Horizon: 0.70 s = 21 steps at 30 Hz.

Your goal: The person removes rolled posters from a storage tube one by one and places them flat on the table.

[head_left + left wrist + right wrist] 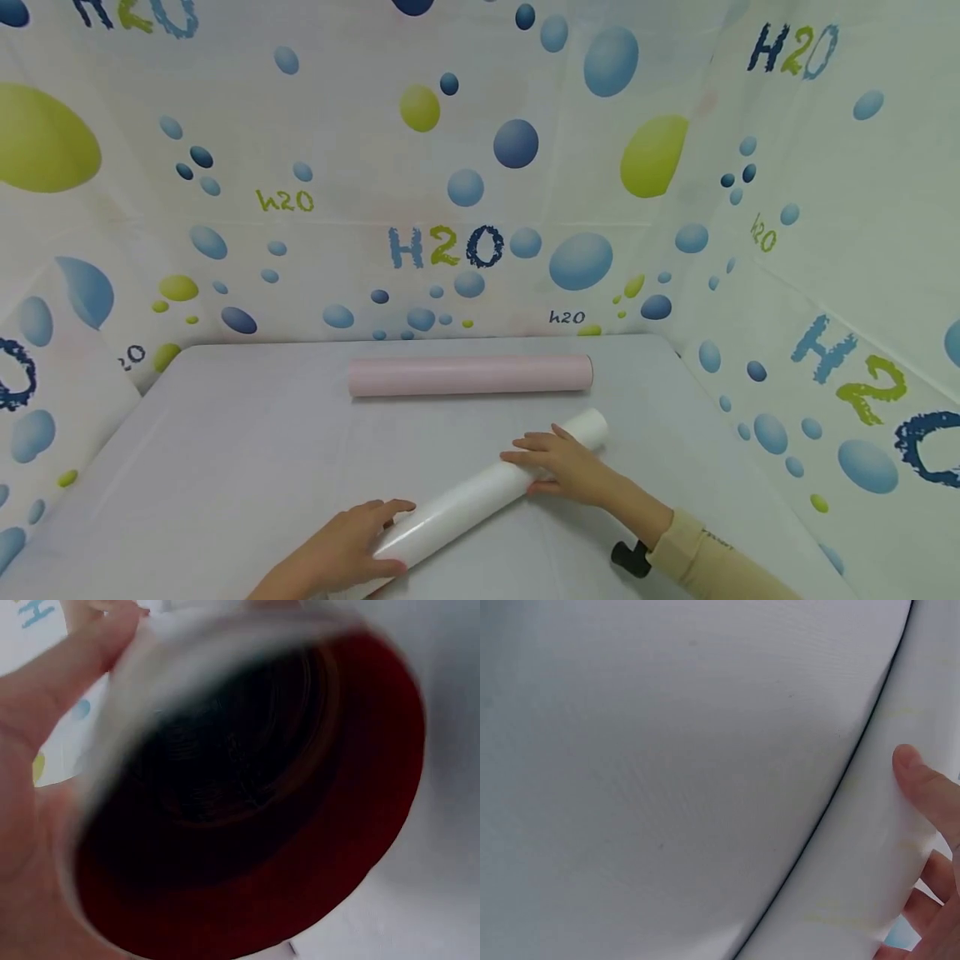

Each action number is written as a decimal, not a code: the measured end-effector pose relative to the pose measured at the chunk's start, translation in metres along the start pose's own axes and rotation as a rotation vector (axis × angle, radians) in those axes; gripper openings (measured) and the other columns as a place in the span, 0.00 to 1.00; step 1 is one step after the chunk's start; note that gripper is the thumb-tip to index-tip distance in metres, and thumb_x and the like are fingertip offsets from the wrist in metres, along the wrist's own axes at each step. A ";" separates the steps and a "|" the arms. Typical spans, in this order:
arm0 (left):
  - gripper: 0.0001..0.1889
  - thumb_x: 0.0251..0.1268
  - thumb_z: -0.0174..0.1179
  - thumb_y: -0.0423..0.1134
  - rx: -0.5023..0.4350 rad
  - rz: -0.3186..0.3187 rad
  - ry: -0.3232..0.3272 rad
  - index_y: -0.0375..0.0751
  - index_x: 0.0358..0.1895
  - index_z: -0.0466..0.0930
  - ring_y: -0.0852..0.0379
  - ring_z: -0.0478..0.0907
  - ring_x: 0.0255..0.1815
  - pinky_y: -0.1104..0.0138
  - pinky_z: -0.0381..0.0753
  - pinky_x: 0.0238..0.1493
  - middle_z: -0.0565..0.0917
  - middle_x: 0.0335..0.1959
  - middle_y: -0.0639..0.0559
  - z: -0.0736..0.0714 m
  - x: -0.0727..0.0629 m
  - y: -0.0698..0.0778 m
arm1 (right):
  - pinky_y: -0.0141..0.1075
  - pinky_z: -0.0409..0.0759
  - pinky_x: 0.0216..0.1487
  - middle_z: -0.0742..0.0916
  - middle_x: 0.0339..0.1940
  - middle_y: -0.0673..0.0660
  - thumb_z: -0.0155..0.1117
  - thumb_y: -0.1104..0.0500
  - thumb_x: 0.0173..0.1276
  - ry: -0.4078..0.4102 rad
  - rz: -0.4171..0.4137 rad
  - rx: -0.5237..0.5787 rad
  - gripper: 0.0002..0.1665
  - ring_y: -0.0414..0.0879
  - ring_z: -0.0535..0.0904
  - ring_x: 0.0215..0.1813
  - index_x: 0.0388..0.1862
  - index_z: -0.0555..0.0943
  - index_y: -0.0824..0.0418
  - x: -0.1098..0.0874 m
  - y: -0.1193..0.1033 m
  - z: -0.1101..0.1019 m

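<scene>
A long glossy white roll (468,504) lies slantwise on the table, its far end pointing to the right. Around its near end, my left hand (345,546) grips with the thumb on the near side and the fingers over the far side. Its open end (360,847) faces the left wrist camera, hollow, reddish and dark inside. Farther up the roll, my right hand (573,471) holds it, fingers across the top and thumb along the near side. The right wrist view shows that thumb (930,791) on the white surface and fingertips curling behind.
A pink roll (471,376) lies crosswise near the back of the white table (247,433). Behind and at both sides stand walls of patterned cloth (337,125) with dots and H2O lettering. A black strap piece (630,559) sits at the right wrist.
</scene>
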State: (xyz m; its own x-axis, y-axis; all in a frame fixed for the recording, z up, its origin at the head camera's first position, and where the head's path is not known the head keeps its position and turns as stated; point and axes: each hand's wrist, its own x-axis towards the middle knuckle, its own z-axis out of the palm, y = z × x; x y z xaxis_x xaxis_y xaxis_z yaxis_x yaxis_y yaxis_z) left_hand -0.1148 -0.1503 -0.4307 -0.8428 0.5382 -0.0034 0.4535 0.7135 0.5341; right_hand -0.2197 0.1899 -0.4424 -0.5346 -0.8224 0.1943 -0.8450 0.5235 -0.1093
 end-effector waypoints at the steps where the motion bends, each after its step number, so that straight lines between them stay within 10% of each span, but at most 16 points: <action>1: 0.33 0.48 0.66 0.55 -0.007 -0.002 -0.007 0.44 0.57 0.70 0.64 0.73 0.36 0.64 0.74 0.34 0.76 0.39 0.61 0.001 -0.001 0.002 | 0.61 0.64 0.56 0.78 0.58 0.54 0.68 0.48 0.55 0.005 -0.006 -0.004 0.34 0.53 0.71 0.61 0.62 0.71 0.47 0.001 0.000 0.000; 21: 0.40 0.47 0.69 0.45 -0.239 -0.066 -0.255 0.29 0.61 0.61 0.70 0.73 0.29 0.68 0.75 0.33 0.77 0.29 0.60 0.026 -0.005 0.033 | 0.59 0.62 0.58 0.76 0.60 0.53 0.75 0.59 0.46 0.036 -0.083 0.032 0.36 0.53 0.65 0.65 0.57 0.74 0.48 0.016 -0.010 0.002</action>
State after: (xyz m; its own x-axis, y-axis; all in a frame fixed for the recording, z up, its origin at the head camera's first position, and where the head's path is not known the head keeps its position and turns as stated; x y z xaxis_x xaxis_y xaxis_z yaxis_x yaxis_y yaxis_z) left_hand -0.0877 -0.1181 -0.4347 -0.7549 0.6105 -0.2396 0.2944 0.6419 0.7080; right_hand -0.2197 0.1709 -0.4404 -0.4621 -0.8541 0.2385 -0.8868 0.4456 -0.1226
